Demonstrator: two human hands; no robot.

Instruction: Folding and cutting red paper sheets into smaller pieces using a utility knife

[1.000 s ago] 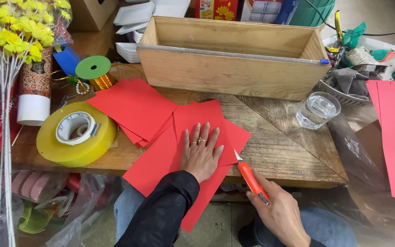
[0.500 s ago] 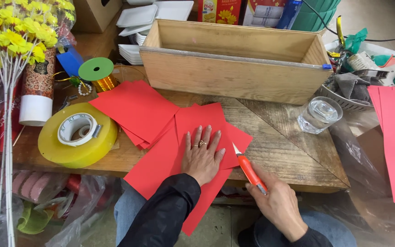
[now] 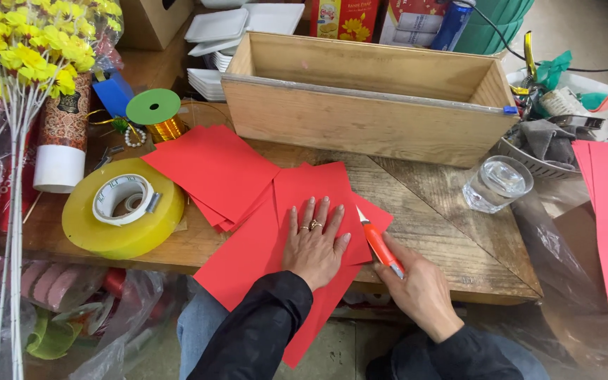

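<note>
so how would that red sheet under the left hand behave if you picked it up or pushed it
The red sheet is probably thin and floppy: it lies flat and overhangs the table edge. It likely slides easily, since the left hand presses it flat while the right hand holds a cutter at its edge. Probably very light.

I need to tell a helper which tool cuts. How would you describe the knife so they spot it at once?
Start at the long wooden box; below it red paper lies on the table. At the paper's right edge, the right hand holds the knife. It is slim and orange with a bared blade.
</note>
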